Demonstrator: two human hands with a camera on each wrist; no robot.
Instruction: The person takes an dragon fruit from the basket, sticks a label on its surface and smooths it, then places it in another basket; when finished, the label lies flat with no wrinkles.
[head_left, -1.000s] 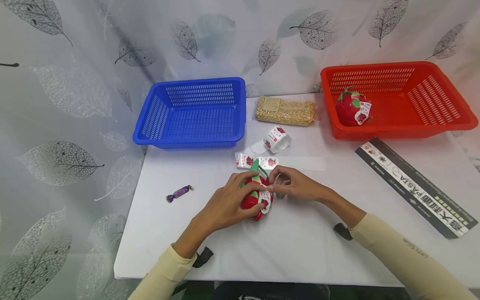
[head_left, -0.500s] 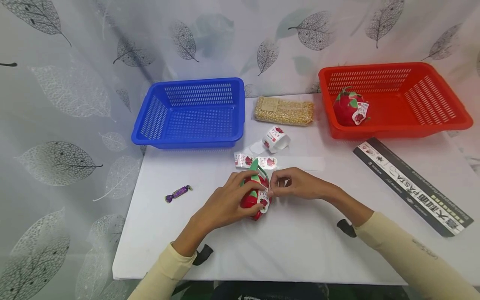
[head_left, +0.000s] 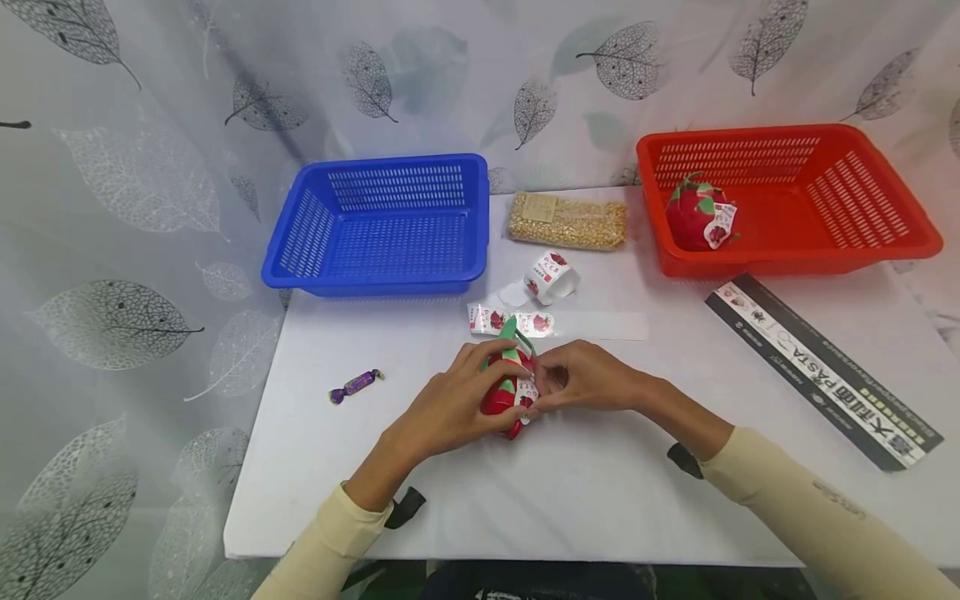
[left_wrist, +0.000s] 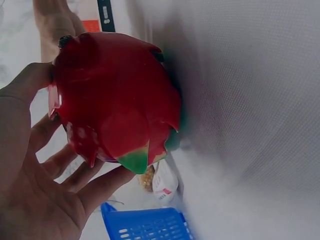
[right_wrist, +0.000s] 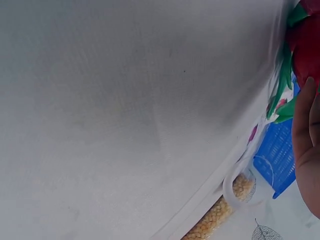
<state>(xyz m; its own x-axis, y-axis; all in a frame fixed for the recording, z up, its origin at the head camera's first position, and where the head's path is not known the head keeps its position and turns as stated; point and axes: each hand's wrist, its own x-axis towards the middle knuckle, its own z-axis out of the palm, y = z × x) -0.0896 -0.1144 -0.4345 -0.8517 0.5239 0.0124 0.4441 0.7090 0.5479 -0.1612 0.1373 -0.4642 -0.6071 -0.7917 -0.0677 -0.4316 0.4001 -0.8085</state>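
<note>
A red dragon fruit (head_left: 498,402) with green scales lies on the white table between both hands. My left hand (head_left: 448,407) grips it from the left, thumb near the front and fingers over the top. In the left wrist view, that hand's thumb and fingers spread around the fruit (left_wrist: 117,90). A white printed label (head_left: 526,392) sits on the fruit's right side. My right hand (head_left: 592,379) presses on that side, thumb at the label's lower part. The right wrist view shows nearly straight fingers (right_wrist: 303,120) touching the fruit; its thumb is out of sight there.
Behind the hands lie a strip of labels (head_left: 517,322) and a label roll (head_left: 552,277). Farther back are a bag of corn kernels (head_left: 567,222), a blue basket (head_left: 375,290) and a red basket (head_left: 795,265) holding another dragon fruit (head_left: 697,218). A candy (head_left: 356,387) and pasta box (head_left: 825,375) flank them.
My right hand has moved from the label's upper edge to lie flatter against the fruit's right side, its thumb lower down. The left hand keeps its grip; the fruit stays in place.
</note>
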